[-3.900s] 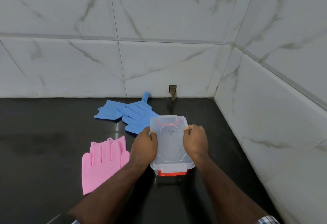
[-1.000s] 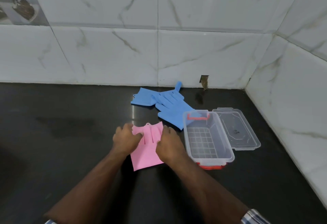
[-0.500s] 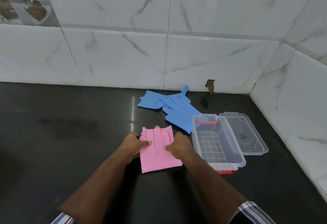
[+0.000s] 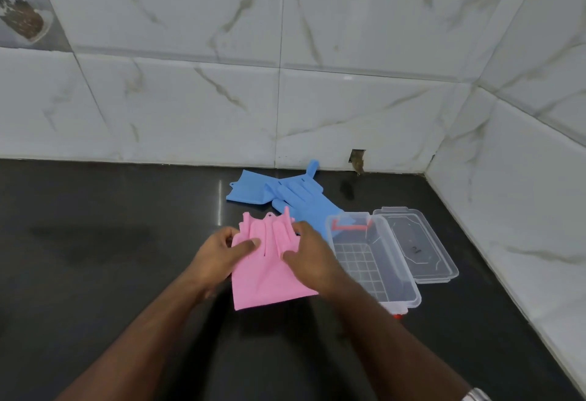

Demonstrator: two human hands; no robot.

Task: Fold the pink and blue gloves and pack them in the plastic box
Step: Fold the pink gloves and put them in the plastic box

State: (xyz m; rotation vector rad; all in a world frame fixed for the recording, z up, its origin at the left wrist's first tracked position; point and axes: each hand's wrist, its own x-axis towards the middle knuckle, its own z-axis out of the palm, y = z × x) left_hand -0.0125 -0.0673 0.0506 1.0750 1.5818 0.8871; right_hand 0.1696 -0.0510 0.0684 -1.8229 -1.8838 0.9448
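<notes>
The pink gloves (image 4: 264, 283) lie folded over on the black counter, fingers doubled back toward the wall. My left hand (image 4: 222, 256) pinches their left edge, thumb on top. My right hand (image 4: 309, 254) grips the right edge, lifting the far part slightly. Two blue gloves (image 4: 285, 197) lie flat and overlapping near the back wall. The clear plastic box (image 4: 374, 258) stands open just right of my right hand, with a red latch and nothing inside. Its clear lid (image 4: 415, 243) lies flat beside it on the right.
White marble-look tiled walls close the counter at the back and the right, meeting in a corner (image 4: 431, 166). A small chipped hole (image 4: 357, 158) shows at the base of the back wall. Black counter (image 4: 111, 242) stretches off to the left.
The box was closed under both hands at first; it now stands open with the lid beside it. In the last second my hands shifted from pressing the folded pink gloves to gripping and lifting their edges.
</notes>
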